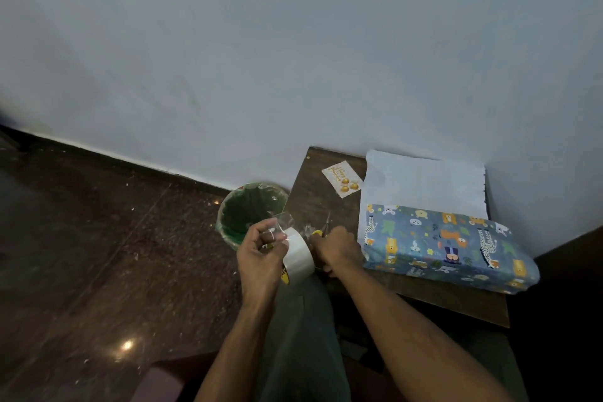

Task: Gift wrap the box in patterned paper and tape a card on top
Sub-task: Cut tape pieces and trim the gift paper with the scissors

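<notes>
Here the box (447, 246) lies at the near right of the worktop (313, 199), already dressed in blue animal-print paper, so the wrapping looks done and the card stage is in hand. The card (341, 180) sits flat near the far left corner, well apart from the box, with gold lettering up.

The left hand (261, 254) grips the tape roll (298, 254) off the worktop's left edge, fingers pinching a clear strip drawn up from it. The right hand (339, 250) is clenched round the scissors (321, 228), yellow handle showing, blades pointing up towards the stretched strip. This reads as cutting a length of tape free.

Next, by my reckoning: snip cleanly, keep the strip from folding on itself, set the card on the box's top face and press the tape across an edge.

Room is tight. A white sheet (424, 183) lies behind the box against the wall (293, 59), which closes off the far and right sides. The box's near right corner hangs just past the worktop's front edge, so a firm press there could tip it. A green-lined bin (248, 209) stands on the floor just left of the worktop, below the hands. Free room lies between card and box.
</notes>
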